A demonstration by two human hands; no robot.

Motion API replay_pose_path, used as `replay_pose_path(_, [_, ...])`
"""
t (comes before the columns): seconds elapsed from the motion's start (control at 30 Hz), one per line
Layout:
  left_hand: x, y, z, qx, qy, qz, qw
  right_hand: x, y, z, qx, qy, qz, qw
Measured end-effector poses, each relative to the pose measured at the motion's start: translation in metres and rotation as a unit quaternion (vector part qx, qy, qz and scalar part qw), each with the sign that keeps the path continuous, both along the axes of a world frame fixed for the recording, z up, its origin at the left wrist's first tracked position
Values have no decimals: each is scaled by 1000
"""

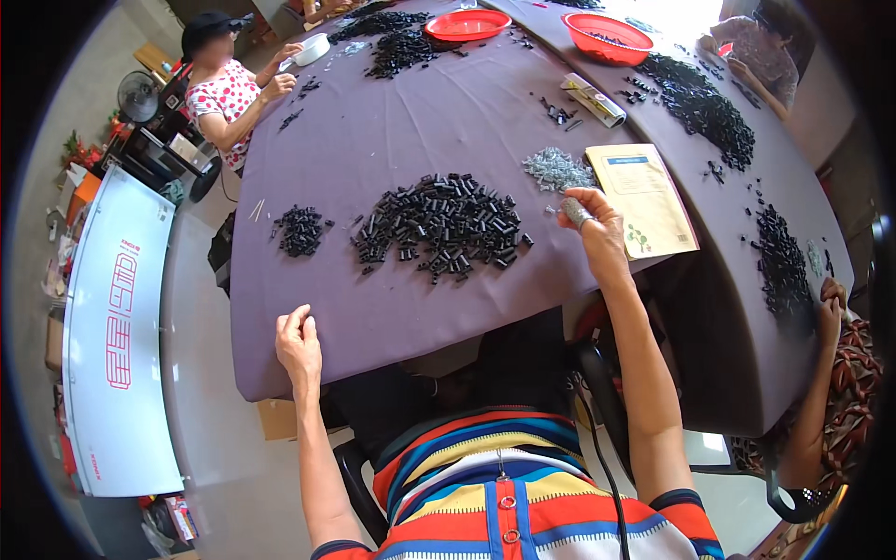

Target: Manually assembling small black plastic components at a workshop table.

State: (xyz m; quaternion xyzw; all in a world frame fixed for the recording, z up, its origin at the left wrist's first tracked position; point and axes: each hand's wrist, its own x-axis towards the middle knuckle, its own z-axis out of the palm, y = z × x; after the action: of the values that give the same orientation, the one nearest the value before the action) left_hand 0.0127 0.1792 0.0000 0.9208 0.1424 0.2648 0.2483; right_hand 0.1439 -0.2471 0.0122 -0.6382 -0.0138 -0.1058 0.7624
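My left hand (299, 345) rests at the near left edge of the purple-covered table with its fingers curled together; whatever lies inside them is hidden. Over the right side, my right hand (595, 229) has thumb and fingers drawn together beside a pile of small clear plastic pieces (556, 170). A grey wrap (576, 212) covers one of its fingers. Anything pinched there is too small to name. Between the hands spreads a big heap of short black tubular parts (443, 224). A smaller heap of black parts (301, 231) sits to its left.
A tan paper packet (644, 201) lies right of my right hand, near the table edge. Farther off are a rolled printed packet (595, 100), a red basin (467, 25) and a red basket (607, 39). People work around both tables; one (831, 364) sits close at right.
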Motion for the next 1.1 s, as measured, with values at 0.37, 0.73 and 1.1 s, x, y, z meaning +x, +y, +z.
replay_pose_path(0.37, [1,-5,-8,15,0,34,999,-3,35,-8,-369,-202,-27,907])
replay_pose_path(0.73, [-2,-8,-7,20,-7,37,999,9,99,-22,-465,-265,34,844])
replay_pose_path(1.1, [-1,-7,-11,29,-24,25,999,31,129,-20,-410,-332,136,839])
